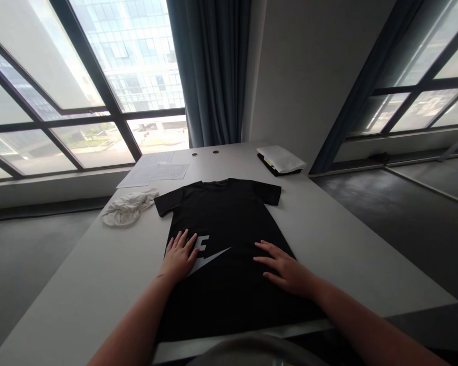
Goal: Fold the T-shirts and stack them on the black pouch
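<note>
A black T-shirt (229, 213) lies spread flat on the white table, its collar toward the far side and its hem near the front edge. Grey print shows on its left part, a letter and a pointed swoosh shape. My left hand (180, 255) rests flat on the shirt's left side, fingers spread, covering part of the print. On the right side of the shirt lies my right hand (284, 268), fingers apart and palm down. Neither hand holds anything.
A crumpled white cloth (127, 207) lies left of the shirt on the table (351, 254). Behind it are paper sheets (152, 170). A folded white item (282, 159) sits on something black at the far right. Windows and a blue curtain (213, 71) stand beyond.
</note>
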Available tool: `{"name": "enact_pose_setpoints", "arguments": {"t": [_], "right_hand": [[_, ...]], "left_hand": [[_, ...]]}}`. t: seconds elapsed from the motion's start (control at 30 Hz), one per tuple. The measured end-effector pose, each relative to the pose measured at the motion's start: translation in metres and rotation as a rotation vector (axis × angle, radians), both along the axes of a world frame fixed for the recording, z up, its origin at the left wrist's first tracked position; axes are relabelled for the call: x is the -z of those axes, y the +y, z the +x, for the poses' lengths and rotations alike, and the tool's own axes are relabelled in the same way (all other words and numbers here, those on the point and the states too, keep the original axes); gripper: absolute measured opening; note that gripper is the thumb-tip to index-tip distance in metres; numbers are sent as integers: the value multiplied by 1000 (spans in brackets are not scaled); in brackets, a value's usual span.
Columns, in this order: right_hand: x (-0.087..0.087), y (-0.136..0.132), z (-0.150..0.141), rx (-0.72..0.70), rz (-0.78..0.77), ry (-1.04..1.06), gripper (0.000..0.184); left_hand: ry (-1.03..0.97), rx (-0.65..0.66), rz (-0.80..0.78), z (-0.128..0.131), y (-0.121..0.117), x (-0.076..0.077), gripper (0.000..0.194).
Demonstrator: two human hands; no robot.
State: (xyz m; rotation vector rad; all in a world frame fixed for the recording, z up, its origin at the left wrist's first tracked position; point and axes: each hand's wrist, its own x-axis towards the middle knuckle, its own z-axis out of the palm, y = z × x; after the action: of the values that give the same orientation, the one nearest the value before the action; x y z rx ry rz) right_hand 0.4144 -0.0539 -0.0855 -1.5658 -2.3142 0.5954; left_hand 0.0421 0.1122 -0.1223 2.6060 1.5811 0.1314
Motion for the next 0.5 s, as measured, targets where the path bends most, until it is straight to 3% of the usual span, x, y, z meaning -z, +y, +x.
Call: {"name": "enact_pose_setpoints", "arguments": {"t": [0.1,0.23,0.37,0.5], "right_hand": [[-11,17,-14,39,111,49,44],[-15,68,-43,88,164,-23,54],[1,127,-58,157,90,-176,72],[27,152,-38,267,44,-286,73]], "left_hand": [[3,5,-14,-1,-1,-1,59],[-5,2,-21,0,-1,-4,59],[10,14,-30,0,0,-5,60],[4,11,-26,-1,0,-3,61]]}}
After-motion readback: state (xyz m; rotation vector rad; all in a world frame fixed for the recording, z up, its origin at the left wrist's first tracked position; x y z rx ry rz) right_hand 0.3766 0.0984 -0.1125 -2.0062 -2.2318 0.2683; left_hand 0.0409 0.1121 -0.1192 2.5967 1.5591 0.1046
